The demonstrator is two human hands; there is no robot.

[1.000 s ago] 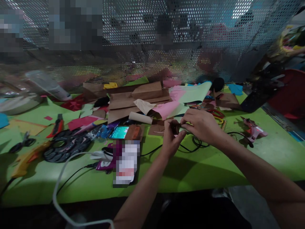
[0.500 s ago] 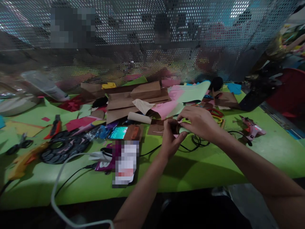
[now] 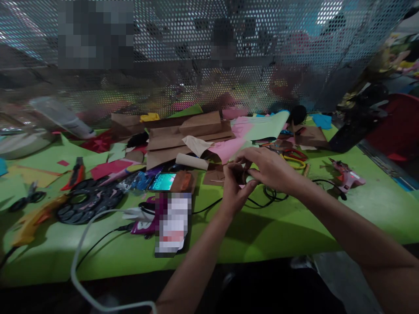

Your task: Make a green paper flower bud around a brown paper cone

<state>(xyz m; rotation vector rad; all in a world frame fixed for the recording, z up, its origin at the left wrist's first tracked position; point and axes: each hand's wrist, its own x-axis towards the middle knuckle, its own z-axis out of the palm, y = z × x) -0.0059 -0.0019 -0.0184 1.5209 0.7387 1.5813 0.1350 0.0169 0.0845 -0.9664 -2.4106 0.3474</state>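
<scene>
Above the middle of the green table, my left hand (image 3: 236, 192) and my right hand (image 3: 270, 170) meet around a small pale green and brown piece (image 3: 250, 179). The fingers of both are bent in a pinch and hide most of it, so its kind does not show. My left thumb presses it from below, while my right hand curls over its top. Beneath my hands runs a black cable (image 3: 262, 204). A beige roll (image 3: 191, 161) lies left of them, and pliers with red and yellow handles (image 3: 296, 163) lie to the right.
A pink glue gun (image 3: 348, 175) rests at the right, a yellow one (image 3: 36, 222) at the left. Near the left are red-handled pliers (image 3: 74, 175), scissors (image 3: 28, 199) and a black round tray (image 3: 90, 203). A lit phone (image 3: 163, 182) and brown paper (image 3: 170, 141) lie farther in.
My right hand has shifted slightly to the left and its fingers have curled closer over the small piece. My left hand stays almost where it was.
</scene>
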